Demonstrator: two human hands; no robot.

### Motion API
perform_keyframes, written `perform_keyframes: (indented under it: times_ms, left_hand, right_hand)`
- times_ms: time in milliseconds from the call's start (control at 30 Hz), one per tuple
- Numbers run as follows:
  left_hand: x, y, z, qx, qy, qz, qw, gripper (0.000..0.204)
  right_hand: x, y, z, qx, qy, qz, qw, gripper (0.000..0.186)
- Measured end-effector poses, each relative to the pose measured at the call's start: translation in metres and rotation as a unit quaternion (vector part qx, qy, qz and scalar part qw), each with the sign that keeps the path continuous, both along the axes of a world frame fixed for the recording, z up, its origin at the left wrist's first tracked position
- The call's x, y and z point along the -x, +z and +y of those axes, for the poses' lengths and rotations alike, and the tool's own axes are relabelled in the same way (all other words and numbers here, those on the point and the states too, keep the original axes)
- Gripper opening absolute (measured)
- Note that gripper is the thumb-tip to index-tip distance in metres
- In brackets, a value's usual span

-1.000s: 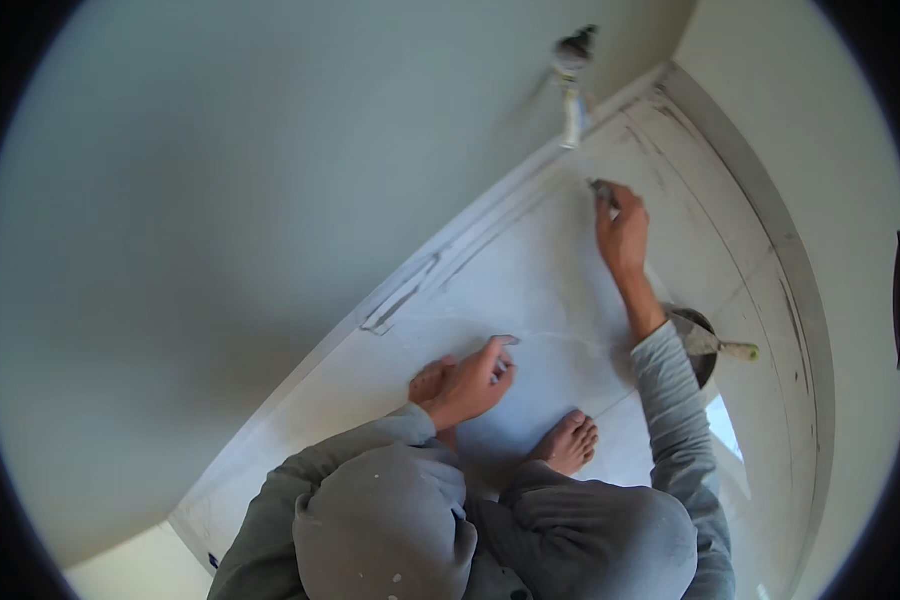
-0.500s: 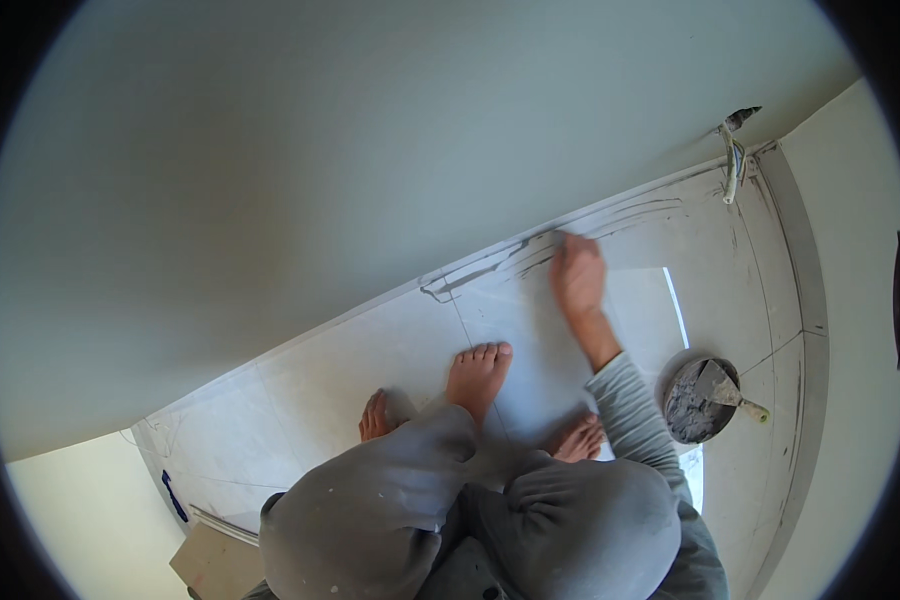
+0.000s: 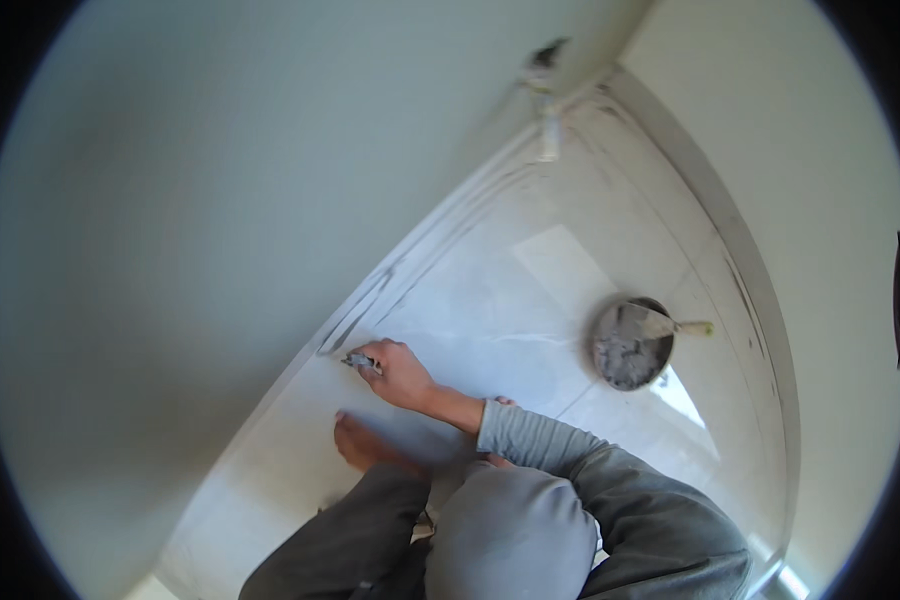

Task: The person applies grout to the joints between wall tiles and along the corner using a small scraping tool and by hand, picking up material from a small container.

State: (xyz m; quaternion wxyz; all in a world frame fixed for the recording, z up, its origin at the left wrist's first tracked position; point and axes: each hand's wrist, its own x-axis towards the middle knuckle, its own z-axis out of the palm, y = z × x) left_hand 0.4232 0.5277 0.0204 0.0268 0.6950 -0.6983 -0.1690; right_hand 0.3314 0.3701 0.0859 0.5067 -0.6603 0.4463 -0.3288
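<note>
My right hand (image 3: 400, 375) is closed around a small scraper (image 3: 362, 362), mostly hidden by the fingers and smeared with grey paste. Its tip is near the tiled floor (image 3: 450, 320), close to the base of the wall. Just beyond it, dark grey grout streaks (image 3: 355, 318) run along the joint between floor and wall. To the right stands a round tub (image 3: 630, 372) holding grey grout. A putty knife (image 3: 688, 328) lies across the tub, its pale handle sticking out over the rim. My left hand is out of sight.
A grey-green wall (image 3: 220, 180) rises on the left and a pale wall (image 3: 770, 180) on the right. Cables (image 3: 548, 130) hang from a hole near the far corner. My bare foot (image 3: 365, 445) stands close to the right hand.
The view has turned, so the wall slants more steeply. My right hand has come left and nearer along the wall's base, and the scraper in it now shows.
</note>
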Motion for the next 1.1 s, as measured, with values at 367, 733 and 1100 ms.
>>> perform_keyframes:
  times_ms: [367,733,1100]
  left_hand:
    - [-0.006,-0.009,0.001,-0.053,-0.029,-0.037,0.997,0.045]
    - [0.027,-0.035,-0.022,0.014,-0.233,-0.161,0.959,0.041]
    - [0.138,0.031,-0.182,0.041,-0.416,0.312,0.853,0.049]
  right_hand:
    - [0.214,-0.036,0.035,-0.104,-0.479,-0.007,0.871,0.026]
    - [0.288,-0.08,0.055,-0.03,-0.673,-0.198,0.712,0.026]
    - [0.436,0.014,0.082,-0.131,-0.608,-0.176,0.763,0.023]
